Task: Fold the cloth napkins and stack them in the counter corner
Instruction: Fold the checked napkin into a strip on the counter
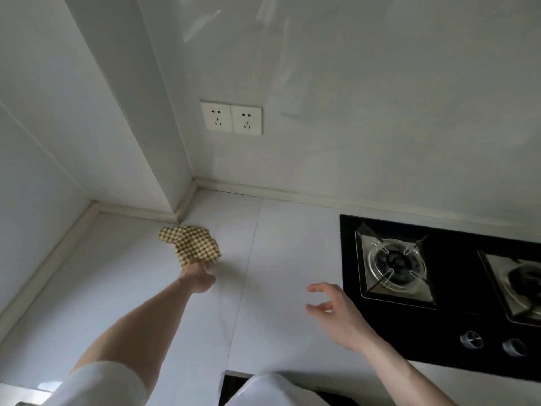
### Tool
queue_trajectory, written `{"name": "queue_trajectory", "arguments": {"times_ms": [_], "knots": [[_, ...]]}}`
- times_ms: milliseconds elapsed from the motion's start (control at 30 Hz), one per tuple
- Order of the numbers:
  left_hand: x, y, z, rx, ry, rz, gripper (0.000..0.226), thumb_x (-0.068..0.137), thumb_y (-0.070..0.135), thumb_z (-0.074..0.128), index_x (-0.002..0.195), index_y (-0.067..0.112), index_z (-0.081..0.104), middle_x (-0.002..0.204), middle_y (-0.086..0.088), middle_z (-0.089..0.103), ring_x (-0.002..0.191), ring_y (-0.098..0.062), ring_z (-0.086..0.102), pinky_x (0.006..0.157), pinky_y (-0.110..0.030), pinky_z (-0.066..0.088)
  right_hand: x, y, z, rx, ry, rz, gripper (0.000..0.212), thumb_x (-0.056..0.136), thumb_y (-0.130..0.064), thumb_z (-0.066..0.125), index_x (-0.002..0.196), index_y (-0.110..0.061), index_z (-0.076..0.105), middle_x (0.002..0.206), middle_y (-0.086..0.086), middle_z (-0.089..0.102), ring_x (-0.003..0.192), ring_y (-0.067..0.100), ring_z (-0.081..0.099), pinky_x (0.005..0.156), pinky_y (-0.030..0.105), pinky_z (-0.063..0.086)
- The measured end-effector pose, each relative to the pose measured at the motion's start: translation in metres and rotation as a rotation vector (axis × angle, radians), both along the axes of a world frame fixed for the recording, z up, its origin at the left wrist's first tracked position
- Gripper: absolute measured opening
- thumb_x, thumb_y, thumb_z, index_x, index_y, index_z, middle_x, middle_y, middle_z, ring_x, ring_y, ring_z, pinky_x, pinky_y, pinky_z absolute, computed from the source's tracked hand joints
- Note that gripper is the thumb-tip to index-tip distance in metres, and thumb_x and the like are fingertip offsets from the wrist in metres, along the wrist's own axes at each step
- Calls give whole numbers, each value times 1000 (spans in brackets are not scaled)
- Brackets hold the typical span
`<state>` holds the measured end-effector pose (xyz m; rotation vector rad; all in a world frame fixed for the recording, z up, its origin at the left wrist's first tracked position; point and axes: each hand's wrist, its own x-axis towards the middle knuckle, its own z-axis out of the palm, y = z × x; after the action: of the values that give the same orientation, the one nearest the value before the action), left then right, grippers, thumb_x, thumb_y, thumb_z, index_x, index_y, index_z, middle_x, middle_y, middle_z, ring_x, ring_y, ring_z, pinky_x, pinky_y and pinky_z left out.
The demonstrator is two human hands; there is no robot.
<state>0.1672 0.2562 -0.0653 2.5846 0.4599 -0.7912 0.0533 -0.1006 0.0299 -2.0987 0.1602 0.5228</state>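
The left hand [199, 277] pinched a checked napkin [190, 244] near the counter [117, 288] corner, the right hand [336, 312] hung loosely spread and empty, so stacking seemed barely begun, with no pile visible.

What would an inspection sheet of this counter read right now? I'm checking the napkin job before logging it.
Surface: pale counter, seam lines showing.
Job's things: one checked napkin, bunched, near the corner; no stack seen.
Clutter: nothing seen.
Grippers: left hand grips the napkin's near edge; right hand open, holding nothing, beside the hob.
Cables: nothing seen.
Surroundings: two wall sockets, nothing plugged in; two burners, two knobs.
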Motion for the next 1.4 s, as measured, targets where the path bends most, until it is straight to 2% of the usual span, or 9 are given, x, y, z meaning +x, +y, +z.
{"name": "queue_trajectory", "arguments": {"times_ms": [133, 267, 500, 667, 833, 900, 1000, 1267, 1400], "knots": [[6, 15, -18, -62, -42, 76, 56, 93, 35, 56, 147, 18, 50, 144, -13, 55, 127, -33, 55, 101, -38, 52, -8, 3, -2, 4, 22, -81, 30, 92, -34, 70, 118, -44, 60, 126, -20, 52, 95, -1, 66, 74, 17, 50], [-10, 12, 7, -213, -264, 187, 30, 94, 36, 65, 119, 23, 75, 117, -7, 74, 108, -32, 68, 81, -29, 50, -15, 20, -4, 11, 54, -92, 29, 92, -30, 70, 119, -39, 62, 121, -12, 56, 85, -1, 66, 65, 11, 47], [-65, -7, 73, -530, -569, 443, 8, 87, 16, 79, 82, 23, 77, 80, 16, 75, 76, 3, 71, 65, -1, 45, -10, 39, 4, 15, 65, -23, 28, 92, -28, 68, 116, -41, 62, 110, -6, 63, 70, -4, 64, 58, 12, 47], [-98, -23, 106, -793, -552, 510, 14, 94, 22, 72, 107, 27, 69, 92, -3, 73, 79, -28, 72, 72, -39, 59, 0, 57, 14, 41, 73, 78, 33, 93, -32, 69, 123, -39, 60, 103, -15, 64, 73, -3, 62, 62, 11, 44], [-119, -43, 135, -968, -499, 443, 33, 103, 8, 53, 117, 33, 71, 104, -7, 63, 94, -28, 70, 84, -34, 61, 6, 90, 22, 58, -7, 188, 42, 81, -39, 80, 118, -43, 60, 121, -28, 61, 102, -8, 61, 80, 13, 51], [-125, -48, 143, -1066, -446, 425, 41, 101, -3, 47, 112, 25, 76, 105, 3, 71, 100, -22, 71, 86, -31, 59, 7, 99, 21, 28, -43, 238, 53, 72, -49, 82, 119, -45, 60, 120, -31, 60, 106, -8, 58, 88, 18, 51], [-128, -52, 152, -1151, -399, 405, 44, 99, -10, 41, 104, 11, 79, 114, -5, 75, 108, -21, 71, 94, -34, 57, 10, 105, 19, -6, -36, 297, 64, 65, -59, 82, 123, -44, 61, 118, -30, 62, 108, -4, 58, 93, 26, 52], [-119, -63, 149, -1153, -376, 430, 34, 101, -3, 51, 110, 15, 78, 122, -11, 70, 109, -23, 70, 91, -24, 56, 15, 104, 31, 26, -11, 361, 18, 82, -37, 78, 90, -22, 72, 88, -2, 78, 78, 17, 73, 70, 22, 54], [-110, -56, 158, -1081, -356, 345, 39, 95, -7, 55, 116, 19, 75, 114, -1, 76, 106, -13, 71, 93, -21, 54, 22, 96, 33, -11, -135, 250, 19, 98, -32, 62, 85, -26, 75, 82, -10, 77, 76, 4, 72, 75, 32, 59]]}}
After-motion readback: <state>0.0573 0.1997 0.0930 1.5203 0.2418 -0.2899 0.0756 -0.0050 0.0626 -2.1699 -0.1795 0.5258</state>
